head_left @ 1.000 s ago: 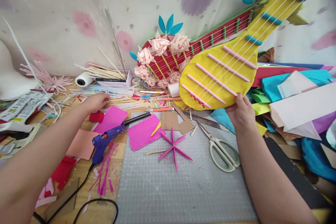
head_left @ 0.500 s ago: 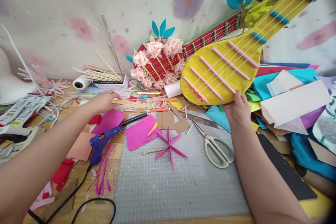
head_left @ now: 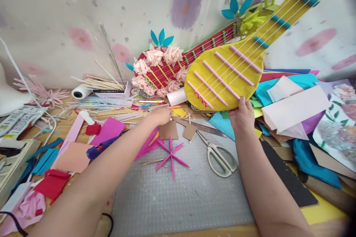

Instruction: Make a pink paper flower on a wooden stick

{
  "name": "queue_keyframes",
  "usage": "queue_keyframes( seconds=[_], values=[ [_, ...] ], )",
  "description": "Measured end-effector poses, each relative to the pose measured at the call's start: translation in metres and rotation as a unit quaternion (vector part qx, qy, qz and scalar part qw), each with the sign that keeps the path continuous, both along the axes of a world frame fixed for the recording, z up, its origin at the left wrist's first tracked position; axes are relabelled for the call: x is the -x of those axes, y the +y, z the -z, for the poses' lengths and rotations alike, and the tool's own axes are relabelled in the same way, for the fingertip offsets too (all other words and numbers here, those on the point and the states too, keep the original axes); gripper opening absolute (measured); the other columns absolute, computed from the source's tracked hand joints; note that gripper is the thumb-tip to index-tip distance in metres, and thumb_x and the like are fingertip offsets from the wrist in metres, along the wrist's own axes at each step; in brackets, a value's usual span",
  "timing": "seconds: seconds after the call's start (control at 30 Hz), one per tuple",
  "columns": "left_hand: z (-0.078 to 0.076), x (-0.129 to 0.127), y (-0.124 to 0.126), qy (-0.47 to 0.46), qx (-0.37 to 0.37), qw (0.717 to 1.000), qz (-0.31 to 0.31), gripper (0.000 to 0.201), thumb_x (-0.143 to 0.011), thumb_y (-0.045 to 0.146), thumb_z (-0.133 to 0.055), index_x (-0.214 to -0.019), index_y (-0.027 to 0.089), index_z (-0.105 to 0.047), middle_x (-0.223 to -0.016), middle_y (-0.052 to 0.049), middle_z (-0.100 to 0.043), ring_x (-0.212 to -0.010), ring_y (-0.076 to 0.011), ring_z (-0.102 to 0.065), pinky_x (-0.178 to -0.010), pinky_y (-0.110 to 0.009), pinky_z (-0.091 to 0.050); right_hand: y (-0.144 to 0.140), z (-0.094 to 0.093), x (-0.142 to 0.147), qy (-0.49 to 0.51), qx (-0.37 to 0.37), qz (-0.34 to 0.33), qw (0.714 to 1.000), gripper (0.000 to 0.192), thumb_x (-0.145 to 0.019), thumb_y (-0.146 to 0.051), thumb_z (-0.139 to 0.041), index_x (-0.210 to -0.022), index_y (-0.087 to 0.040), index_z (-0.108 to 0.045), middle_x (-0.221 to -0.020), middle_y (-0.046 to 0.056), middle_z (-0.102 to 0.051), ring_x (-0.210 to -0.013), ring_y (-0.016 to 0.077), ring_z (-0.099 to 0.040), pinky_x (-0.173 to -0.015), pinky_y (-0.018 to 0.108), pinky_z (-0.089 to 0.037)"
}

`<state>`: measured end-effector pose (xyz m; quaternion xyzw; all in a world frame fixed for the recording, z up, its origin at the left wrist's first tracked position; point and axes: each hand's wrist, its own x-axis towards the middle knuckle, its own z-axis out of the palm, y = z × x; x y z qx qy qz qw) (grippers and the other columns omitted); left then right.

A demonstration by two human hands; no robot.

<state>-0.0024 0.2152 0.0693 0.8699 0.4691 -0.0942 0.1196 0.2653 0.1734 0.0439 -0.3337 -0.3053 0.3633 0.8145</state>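
Note:
My right hand (head_left: 242, 115) grips the lower edge of a yellow paper guitar (head_left: 222, 76) with pink bars and white strings, held tilted with its neck running up to the right. My left hand (head_left: 161, 115) reaches over the craft clutter near the middle, fingers curled over an orange stick (head_left: 175, 107) and cardboard pieces (head_left: 168, 130); whether it holds anything is unclear. Behind stands a red paper guitar (head_left: 169, 70) covered in pink paper roses. A pink paper star (head_left: 171, 152) lies on the grey cutting mat (head_left: 180, 192).
Scissors (head_left: 218, 153) and a metal ruler (head_left: 203, 126) lie on the mat's right part. A blue glue gun (head_left: 97, 150) sits under my left forearm. Coloured paper sheets (head_left: 294, 107) pile at the right. Sticks in a box (head_left: 105, 83), a tape roll (head_left: 79, 92) and scraps are left.
My left hand moved right from the far left clutter to the middle near the cardboard. The view shifted right; the yellow guitar stays in my right hand.

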Motion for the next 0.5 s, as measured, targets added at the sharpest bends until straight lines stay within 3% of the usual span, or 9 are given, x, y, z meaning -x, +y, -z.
queue_keyframes(
  seconds=[0.13, 0.27, 0.4, 0.5],
  values=[
    [-0.009, 0.022, 0.011, -0.02, -0.004, 0.997, -0.068, 0.034, -0.083, 0.033, -0.033, -0.096, 0.021, -0.063, -0.097, -0.006, -0.066, -0.089, -0.0189, -0.06, -0.078, -0.029, -0.044, -0.001, -0.001, 0.002, -0.021, 0.007, 0.003, 1.0, 0.025, -0.07, -0.037, -0.063, -0.092, -0.024, -0.057, -0.113, 0.004, -0.059, -0.107, 0.0213, -0.055, -0.08, 0.043, -0.052],
    [0.003, 0.035, 0.024, -0.037, -0.076, 0.991, -0.1, 0.048, -0.083, 0.036, -0.037, -0.127, 0.017, -0.044, -0.13, -0.01, -0.048, -0.118, -0.0188, -0.045, -0.098, -0.029, -0.033, 0.0, 0.0, 0.001, -0.042, 0.01, 0.006, 0.999, 0.027, -0.07, -0.039, -0.063, -0.093, -0.026, -0.057, -0.114, 0.003, -0.059, -0.106, 0.0211, -0.055, -0.079, 0.045, -0.051],
    [0.013, 0.038, 0.023, 0.055, 0.015, 0.992, -0.116, 0.063, -0.083, 0.046, -0.033, -0.137, 0.012, -0.028, -0.146, -0.013, -0.022, -0.133, -0.024, -0.023, -0.104, -0.033, -0.024, 0.0, 0.001, -0.001, -0.046, 0.017, 0.011, 0.999, 0.028, -0.07, -0.04, -0.063, -0.094, -0.026, -0.057, -0.113, 0.002, -0.059, -0.106, 0.0207, -0.055, -0.08, 0.045, -0.051],
    [0.006, 0.038, 0.015, 0.072, 0.044, 0.992, -0.097, 0.059, -0.086, 0.045, -0.026, -0.137, 0.014, -0.028, -0.144, -0.012, -0.027, -0.132, -0.024, -0.025, -0.105, -0.034, -0.023, -0.001, 0.001, 0.0, -0.046, 0.019, 0.008, 0.999, 0.028, -0.07, -0.039, -0.063, -0.095, -0.026, -0.057, -0.114, 0.003, -0.058, -0.107, 0.0208, -0.054, -0.081, 0.045, -0.05]
  ],
)
